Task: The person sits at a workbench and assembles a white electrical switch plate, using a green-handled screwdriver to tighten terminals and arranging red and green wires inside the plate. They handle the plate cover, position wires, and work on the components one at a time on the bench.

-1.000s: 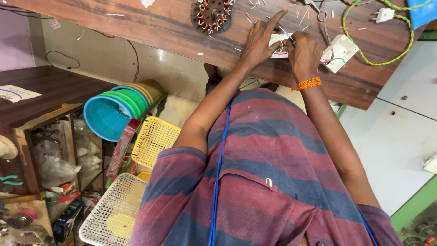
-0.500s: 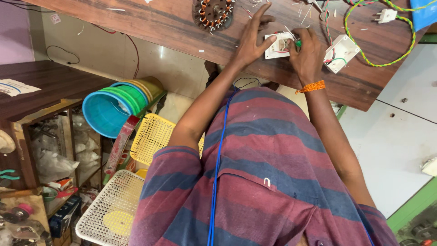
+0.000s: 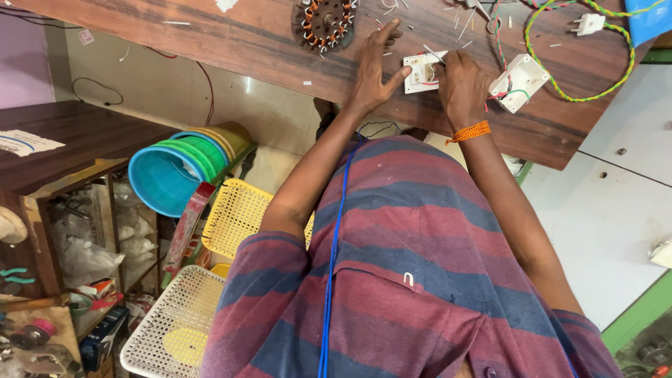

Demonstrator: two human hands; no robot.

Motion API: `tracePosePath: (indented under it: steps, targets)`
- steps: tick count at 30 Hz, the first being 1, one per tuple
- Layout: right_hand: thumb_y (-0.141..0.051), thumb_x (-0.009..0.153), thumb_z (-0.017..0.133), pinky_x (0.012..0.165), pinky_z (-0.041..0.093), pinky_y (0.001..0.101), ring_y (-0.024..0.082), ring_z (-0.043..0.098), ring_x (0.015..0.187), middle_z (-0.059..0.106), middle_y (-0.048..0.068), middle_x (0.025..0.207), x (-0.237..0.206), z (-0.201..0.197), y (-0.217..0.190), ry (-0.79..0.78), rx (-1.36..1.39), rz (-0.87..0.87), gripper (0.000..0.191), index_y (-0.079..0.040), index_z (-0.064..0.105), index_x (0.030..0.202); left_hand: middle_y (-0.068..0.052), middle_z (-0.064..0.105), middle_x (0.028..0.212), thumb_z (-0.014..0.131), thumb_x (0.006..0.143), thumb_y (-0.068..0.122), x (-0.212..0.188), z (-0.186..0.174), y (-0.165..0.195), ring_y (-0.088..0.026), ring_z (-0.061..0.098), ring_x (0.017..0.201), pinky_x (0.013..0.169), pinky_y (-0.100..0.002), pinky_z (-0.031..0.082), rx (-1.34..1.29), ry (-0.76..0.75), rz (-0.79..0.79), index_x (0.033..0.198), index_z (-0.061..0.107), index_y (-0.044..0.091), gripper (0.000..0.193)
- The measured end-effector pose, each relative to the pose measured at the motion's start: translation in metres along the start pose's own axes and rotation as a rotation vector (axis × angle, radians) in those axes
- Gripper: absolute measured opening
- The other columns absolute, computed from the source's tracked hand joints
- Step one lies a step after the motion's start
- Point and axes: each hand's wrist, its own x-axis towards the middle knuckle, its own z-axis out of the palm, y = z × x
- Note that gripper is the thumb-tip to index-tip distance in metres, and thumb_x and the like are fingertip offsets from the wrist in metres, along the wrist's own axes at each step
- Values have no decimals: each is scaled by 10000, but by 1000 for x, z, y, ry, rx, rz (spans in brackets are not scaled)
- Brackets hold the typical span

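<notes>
The worktop [image 3: 231,42] is a long board of dark brown wood with a streaked grain, and small bits of cut wire are scattered over it. On it lies a small white plastic switch plate [image 3: 421,71], square and flat, with thin red and white wires at its back. The left hand [image 3: 374,73] rests on the wood just beside the plate; its fingers are spread, and the thumb presses against the plate's left edge, so this hand steadies the plate but is not closed around it. The right hand [image 3: 462,84] touches the plate's right side, with the fingers bent down over it. If they pinch a wire or a tool, I cannot tell, because the back of the hand hides them. An orange thread band [image 3: 469,131] goes around the right wrist.

Near the left fingertips lies a round motor winding [image 3: 323,22], dark metal with copper-coloured coils in a ring. Just right of the right hand sits a white plastic box [image 3: 519,82], rectangular and hollow. A twisted green and yellow cord [image 3: 560,87] makes a loop around it and ends in a white plug [image 3: 586,24].
</notes>
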Motion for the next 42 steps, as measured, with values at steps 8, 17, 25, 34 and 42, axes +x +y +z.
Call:
tracePosePath:
  steps: [8,17,25,34,42]
  targets:
    - [-97,978,718,749,500,521,398,668,931,666,161,1039,-1,6,0,-22,8,-23,115,-28,644,1033,-112,577,1358,612,996,608,-6,0,-10,-263,532,1270,1171,-478,403,148,11,2,1597,307,143,819]
    - [-44,940,728,766,536,483,385,694,908,686,175,1049,2,-22,-5,33,241,-6,195,-16,681,1127,-123,554,1383,666,983,575,-10,-8,-3,-287,506,1310,1178,-495,390,169,-23,27,1595,320,163,815]
    - [-168,945,793,683,495,521,414,674,804,709,191,985,12,-18,-12,4,46,9,171,-19,715,979,-136,518,1423,787,922,397,-13,-8,9,-343,466,1234,1122,-491,379,273,-114,59,1564,362,155,808]
    - [-85,952,694,753,498,541,441,670,907,688,189,1030,14,-8,-11,-56,37,-77,100,-16,679,1023,-123,504,1468,749,948,474,-15,-6,4,-336,471,1300,1138,-493,378,295,-87,52,1573,349,179,799]
    - [-97,936,726,713,485,535,446,658,874,680,192,1056,11,-24,-21,-54,114,-61,160,-15,682,1066,-128,507,1444,750,961,478,-18,-5,1,-337,468,1274,1136,-504,372,292,-103,50,1577,340,176,800]
